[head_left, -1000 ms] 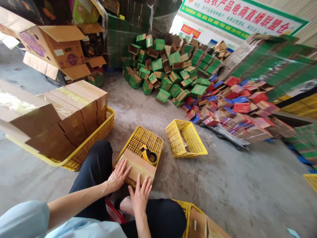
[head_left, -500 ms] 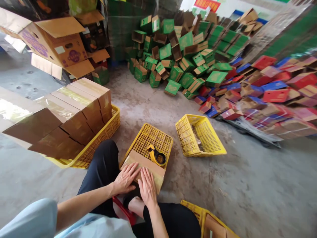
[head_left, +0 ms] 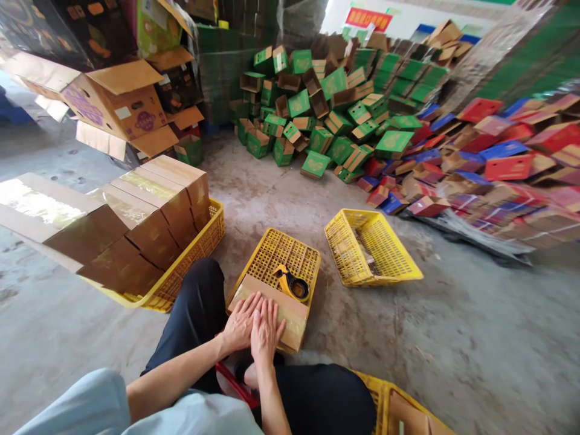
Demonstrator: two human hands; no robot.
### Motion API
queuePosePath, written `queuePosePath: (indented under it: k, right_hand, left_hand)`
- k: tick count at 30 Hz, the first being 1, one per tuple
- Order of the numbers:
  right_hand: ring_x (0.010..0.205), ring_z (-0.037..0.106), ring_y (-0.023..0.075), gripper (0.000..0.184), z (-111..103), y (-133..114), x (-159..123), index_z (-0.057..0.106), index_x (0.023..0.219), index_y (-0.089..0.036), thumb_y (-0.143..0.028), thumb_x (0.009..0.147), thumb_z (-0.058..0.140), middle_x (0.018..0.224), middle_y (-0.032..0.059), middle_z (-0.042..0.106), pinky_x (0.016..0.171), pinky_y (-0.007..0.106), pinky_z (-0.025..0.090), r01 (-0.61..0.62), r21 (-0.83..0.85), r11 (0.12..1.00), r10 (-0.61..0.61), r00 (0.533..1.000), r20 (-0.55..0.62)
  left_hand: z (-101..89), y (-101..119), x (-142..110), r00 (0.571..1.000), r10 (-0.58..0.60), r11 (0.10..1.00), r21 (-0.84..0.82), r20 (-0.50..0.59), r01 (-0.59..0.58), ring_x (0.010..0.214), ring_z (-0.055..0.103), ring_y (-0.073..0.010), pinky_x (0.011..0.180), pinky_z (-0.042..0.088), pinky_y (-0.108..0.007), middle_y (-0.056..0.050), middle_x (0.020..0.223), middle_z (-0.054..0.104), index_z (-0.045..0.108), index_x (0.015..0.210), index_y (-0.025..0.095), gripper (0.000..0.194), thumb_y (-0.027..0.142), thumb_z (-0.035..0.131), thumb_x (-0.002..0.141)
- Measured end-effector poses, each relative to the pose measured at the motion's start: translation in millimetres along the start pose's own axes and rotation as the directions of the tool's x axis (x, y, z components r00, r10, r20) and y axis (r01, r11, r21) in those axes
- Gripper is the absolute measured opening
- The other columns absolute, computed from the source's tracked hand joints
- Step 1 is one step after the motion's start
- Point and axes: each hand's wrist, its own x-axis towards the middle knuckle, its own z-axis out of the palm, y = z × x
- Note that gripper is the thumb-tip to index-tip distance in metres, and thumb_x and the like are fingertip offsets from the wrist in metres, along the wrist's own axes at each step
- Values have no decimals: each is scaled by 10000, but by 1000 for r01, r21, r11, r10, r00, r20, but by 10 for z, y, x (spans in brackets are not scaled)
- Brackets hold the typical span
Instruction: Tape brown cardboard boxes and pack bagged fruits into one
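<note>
A brown cardboard box (head_left: 290, 317) with clear tape along its top lies on an upturned yellow crate (head_left: 299, 251) in front of me. My left hand (head_left: 240, 323) rests flat on the left part of the box, fingers stretched out. Beside it, my right hand (head_left: 266, 332) also lies flat on the taped top, its fingers apart. The two hands touch near the middle of the box. Just beyond the box, a yellow tape dispenser (head_left: 294, 284) sits on the crate's lattice. The box's near side is partly hidden by my hands.
Taped cardboard boxes (head_left: 154, 199) stand in a yellow crate (head_left: 199, 248) to the left. A tilted yellow crate (head_left: 389, 248) is at the right, and another holding cardboard (head_left: 410, 417) is near my right knee. Green boxes (head_left: 317, 163) and red and blue boxes (head_left: 507, 167) lie heaped behind.
My right hand has slid left over the box top until it meets my left hand. The whole view has shifted slightly.
</note>
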Motion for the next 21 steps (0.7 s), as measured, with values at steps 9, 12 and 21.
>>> queuePosePath:
  k: [9,12,21]
  right_hand:
    - [1561,276,284,646,-146,43,2,327,1621,-236,-553,1084,160,1671,97,331,1243,594,185,31,-30,999,-30,999,27]
    - [1569,256,269,631,-208,120,-8,327,1620,-251,-530,1088,136,1678,70,317,1242,586,198,-25,-54,998,27,999,47]
    - [1572,244,278,716,-294,547,-78,319,1626,-228,-593,1061,72,1686,76,301,1243,599,200,-187,-73,980,188,982,12]
  left_hand:
    - [6,-144,18,986,-44,997,49,-159,53,1554,286,-323,1263,237,-506,-117,1678,309,366,1606,149,730,516,503,990]
    - [9,-216,21,978,-56,996,63,-203,70,1530,346,-315,1235,304,-525,-133,1652,359,359,1605,141,749,605,421,1021]
    - [38,-351,44,949,-136,986,55,-285,158,1504,402,-278,1207,341,-576,-118,1636,385,287,1635,224,625,516,313,1082]
